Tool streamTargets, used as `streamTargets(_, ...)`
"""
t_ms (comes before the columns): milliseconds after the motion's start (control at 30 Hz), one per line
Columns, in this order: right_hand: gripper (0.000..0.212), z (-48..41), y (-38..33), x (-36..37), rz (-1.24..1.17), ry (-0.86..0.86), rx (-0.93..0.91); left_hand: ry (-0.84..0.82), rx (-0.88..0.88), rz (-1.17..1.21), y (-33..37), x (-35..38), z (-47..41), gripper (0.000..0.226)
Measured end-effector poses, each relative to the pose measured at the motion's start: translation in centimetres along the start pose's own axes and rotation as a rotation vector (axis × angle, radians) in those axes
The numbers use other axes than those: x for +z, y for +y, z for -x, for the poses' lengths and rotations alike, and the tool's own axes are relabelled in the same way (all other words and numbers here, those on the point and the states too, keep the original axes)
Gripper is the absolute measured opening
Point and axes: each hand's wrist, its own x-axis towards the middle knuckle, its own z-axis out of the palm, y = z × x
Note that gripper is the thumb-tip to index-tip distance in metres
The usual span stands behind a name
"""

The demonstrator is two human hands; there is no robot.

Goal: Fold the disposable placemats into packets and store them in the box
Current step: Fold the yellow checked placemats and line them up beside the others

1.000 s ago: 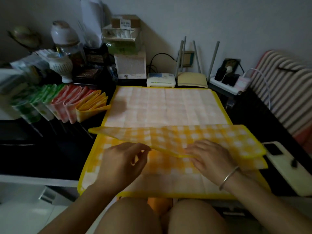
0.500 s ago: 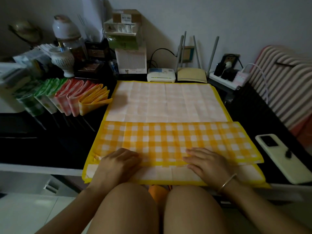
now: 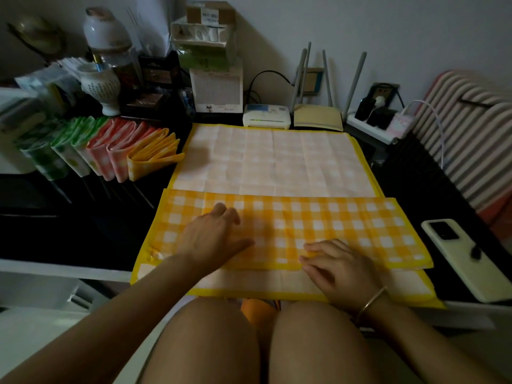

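A yellow checked placemat (image 3: 327, 225) lies spread on the dark table, pale underside up at the far half, with a near band folded over to show the bright check. My left hand (image 3: 213, 236) lies flat on the folded band's left part, fingers stretched forward. My right hand (image 3: 338, 268) presses the band's near edge with loosely bent fingers; a bangle circles the wrist. Folded packets (image 3: 110, 151) in green, pink and yellow stand in a row at the left.
A phone (image 3: 468, 259) lies at the table's right edge. Routers (image 3: 317, 120), a power strip (image 3: 371, 117), stacked boxes (image 3: 213, 59) and a white jar (image 3: 98, 87) crowd the back. A striped cushion (image 3: 471, 128) is at the right. My knees are under the near edge.
The lifted near flap has been laid flat on the mat. My left hand has slid forward and left across the fold; my right hand stays at the near edge.
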Motion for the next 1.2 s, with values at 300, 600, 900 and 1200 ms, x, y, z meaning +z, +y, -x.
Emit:
streamTargets(300, 0.021, -5.2, 0.5, 0.1, -0.106, -0.013, 0.292, -0.368, 0.15, -0.264, 3.1, 1.2, -5.1, 0.136)
streamTargets(600, 0.076, -6.9, 2.9, 2.6, 0.259, -0.407, 0.173, -0.403, 0.157, -0.261, 2.2, 1.7, -5.3, 0.132)
streamTargets(900, 0.081, -4.0, 8.7, 0.7, 0.338, -0.393, 0.431, -0.276, -0.012, -0.131, 2.0, 2.3, -4.1, 0.122)
streamTargets(1200, 0.08, -4.0, 8.9, 0.7, 0.353, -0.372, 0.427, -0.175, -0.536, -0.186, -2.9, 1.8, -1.6, 0.096)
